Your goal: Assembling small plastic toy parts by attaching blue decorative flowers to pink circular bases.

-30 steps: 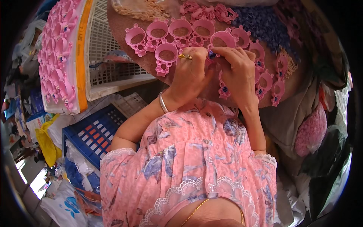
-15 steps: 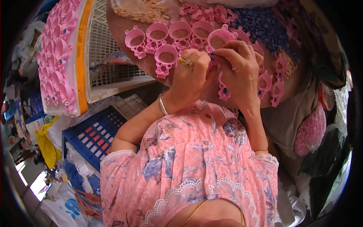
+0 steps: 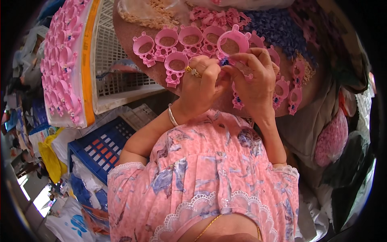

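Observation:
My left hand (image 3: 201, 82) is closed around the lower end of a pink plastic frame (image 3: 243, 38), whose large ring with small ears points away from me. A small dark-blue piece (image 3: 224, 61) shows on the frame between my two hands. My right hand (image 3: 256, 78) grips the same frame, index finger at the ring's lower edge and thumb below the blue piece. My fingers hide the frame's lower part. Similar pink frames without blue pieces (image 3: 176, 60) lie on the round table (image 3: 157, 71) to the left. Frames with blue pieces (image 3: 296, 99) lie to the right.
Small blue parts (image 3: 278, 30) are heaped at the back right, beside pink parts (image 3: 221, 17). Beige parts (image 3: 147, 14) lie at the back left. Leftward stand a white plastic crate (image 3: 117, 90), a box piled with pink frames (image 3: 60, 66) and a blue basket (image 3: 98, 147).
The held frame has shifted slightly left and away from me. My right thumb and index finger have spread apart, exposing more of the blue piece.

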`<act>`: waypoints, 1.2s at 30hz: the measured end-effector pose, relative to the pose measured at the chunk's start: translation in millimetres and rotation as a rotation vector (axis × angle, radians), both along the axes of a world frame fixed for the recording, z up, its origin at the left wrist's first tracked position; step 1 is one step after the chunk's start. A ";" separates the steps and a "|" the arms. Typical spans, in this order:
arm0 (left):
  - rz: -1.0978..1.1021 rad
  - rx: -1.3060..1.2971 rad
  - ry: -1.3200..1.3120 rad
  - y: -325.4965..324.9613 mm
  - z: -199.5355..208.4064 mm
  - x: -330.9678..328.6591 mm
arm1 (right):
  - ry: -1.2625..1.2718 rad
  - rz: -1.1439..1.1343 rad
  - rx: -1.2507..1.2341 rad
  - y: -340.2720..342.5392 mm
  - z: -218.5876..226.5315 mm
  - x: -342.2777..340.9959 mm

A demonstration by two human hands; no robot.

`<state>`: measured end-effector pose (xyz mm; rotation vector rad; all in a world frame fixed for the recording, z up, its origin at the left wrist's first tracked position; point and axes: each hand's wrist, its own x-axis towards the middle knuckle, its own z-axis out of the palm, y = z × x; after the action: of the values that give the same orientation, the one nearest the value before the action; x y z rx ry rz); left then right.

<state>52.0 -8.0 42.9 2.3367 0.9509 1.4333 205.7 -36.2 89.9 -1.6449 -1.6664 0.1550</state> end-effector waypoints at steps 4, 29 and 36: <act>-0.073 0.042 0.001 -0.4 -2.6 0.0 | 0.109 0.010 -0.077 -2.4 8.0 -3.3; 0.080 -0.100 0.555 -9.1 -10.8 18.5 | -0.510 -0.268 -0.210 69.2 -34.2 116.3; 0.027 -0.149 0.513 -6.5 4.0 8.7 | -0.559 -0.210 -0.219 101.0 -60.8 132.0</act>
<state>60.7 -14.4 46.8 2.6310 1.1656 0.7396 337.7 64.8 29.2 -2.1567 -1.9096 -0.2597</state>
